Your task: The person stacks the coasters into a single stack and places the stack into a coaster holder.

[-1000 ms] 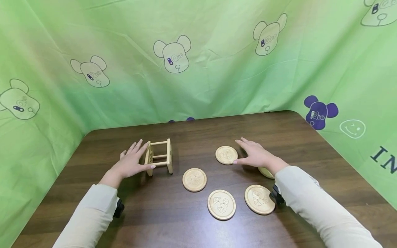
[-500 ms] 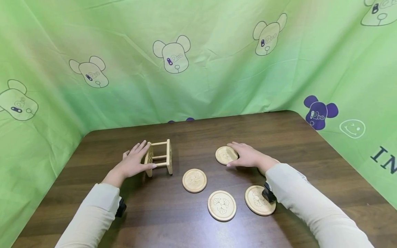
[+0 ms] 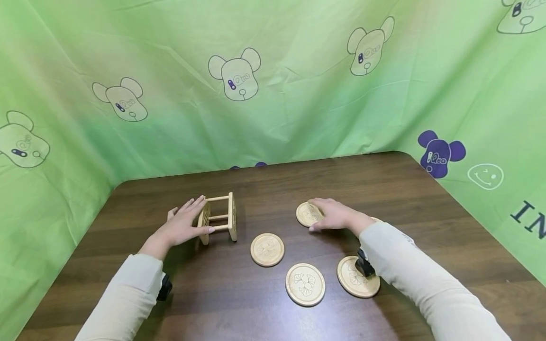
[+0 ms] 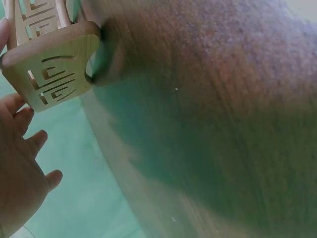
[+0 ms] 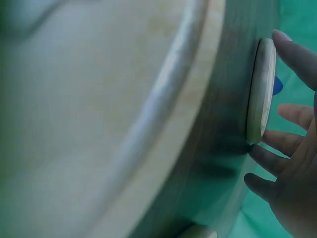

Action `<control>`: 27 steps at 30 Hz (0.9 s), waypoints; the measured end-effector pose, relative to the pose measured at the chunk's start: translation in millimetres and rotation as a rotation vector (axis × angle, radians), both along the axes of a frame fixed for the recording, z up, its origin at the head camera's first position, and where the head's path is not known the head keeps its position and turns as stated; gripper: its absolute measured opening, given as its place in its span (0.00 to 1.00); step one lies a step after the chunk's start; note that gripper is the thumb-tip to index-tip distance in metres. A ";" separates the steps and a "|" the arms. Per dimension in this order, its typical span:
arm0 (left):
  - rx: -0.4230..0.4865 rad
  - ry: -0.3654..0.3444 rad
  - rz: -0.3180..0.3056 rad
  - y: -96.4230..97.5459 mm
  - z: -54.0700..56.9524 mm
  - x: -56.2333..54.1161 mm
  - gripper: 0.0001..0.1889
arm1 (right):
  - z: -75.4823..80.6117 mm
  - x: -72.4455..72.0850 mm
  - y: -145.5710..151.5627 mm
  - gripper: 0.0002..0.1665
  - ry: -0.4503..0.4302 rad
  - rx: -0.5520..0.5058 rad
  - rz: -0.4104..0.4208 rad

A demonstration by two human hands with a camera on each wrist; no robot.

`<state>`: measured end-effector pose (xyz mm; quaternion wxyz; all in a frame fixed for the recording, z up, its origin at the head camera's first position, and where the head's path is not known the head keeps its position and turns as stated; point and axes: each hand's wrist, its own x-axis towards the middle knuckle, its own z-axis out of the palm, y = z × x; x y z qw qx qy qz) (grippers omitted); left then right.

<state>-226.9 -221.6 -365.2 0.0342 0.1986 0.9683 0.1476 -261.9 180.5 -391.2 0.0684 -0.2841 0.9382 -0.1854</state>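
In the head view, my left hand (image 3: 181, 226) grips the near side panel of a small wooden coaster rack (image 3: 219, 227), thumb at the front, index finger at the back. Cut-out slots show in the rack's panel (image 4: 54, 74) in the left wrist view. Across the table, my right hand (image 3: 334, 215) holds the rim of a round wooden coaster (image 3: 306, 214) between thumb and fingers. That coaster (image 5: 261, 91) appears edge-on in the right wrist view, low over the table.
Nearer coasters lie flat: one at centre (image 3: 267, 249), one in front (image 3: 304, 284), one partly under the right wrist's camera (image 3: 356, 284). Another coaster (image 3: 375, 219) is mostly hidden behind the right sleeve. A green printed curtain (image 3: 290, 118) borders the brown table (image 3: 192, 303).
My right hand has moved left onto the far coaster and closed its thumb and fingers about the rim. The left hand has stayed at the rack.
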 end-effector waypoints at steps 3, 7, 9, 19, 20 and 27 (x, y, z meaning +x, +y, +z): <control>0.008 -0.002 0.001 -0.8 -1.4 0.2 0.47 | -1.0 -1.5 -2.0 0.47 0.009 0.009 0.005; 0.034 -0.018 0.014 -1.4 -2.8 1.5 0.47 | 0.2 -1.7 -4.9 0.46 0.015 0.014 0.015; 0.054 -0.025 0.018 -1.3 -3.4 2.0 0.47 | 1.5 -1.0 -6.1 0.46 0.017 0.018 0.019; 0.122 -0.041 0.023 -1.3 -9.4 1.3 0.47 | 6.5 0.0 -9.1 0.44 0.017 0.029 0.020; 0.124 -0.042 0.024 -1.1 -9.6 1.4 0.47 | 6.6 -0.3 -9.6 0.44 0.017 0.032 0.024; 0.125 -0.034 0.027 -1.0 -10.0 1.2 0.47 | 6.5 -1.7 -13.5 0.39 0.023 0.045 0.048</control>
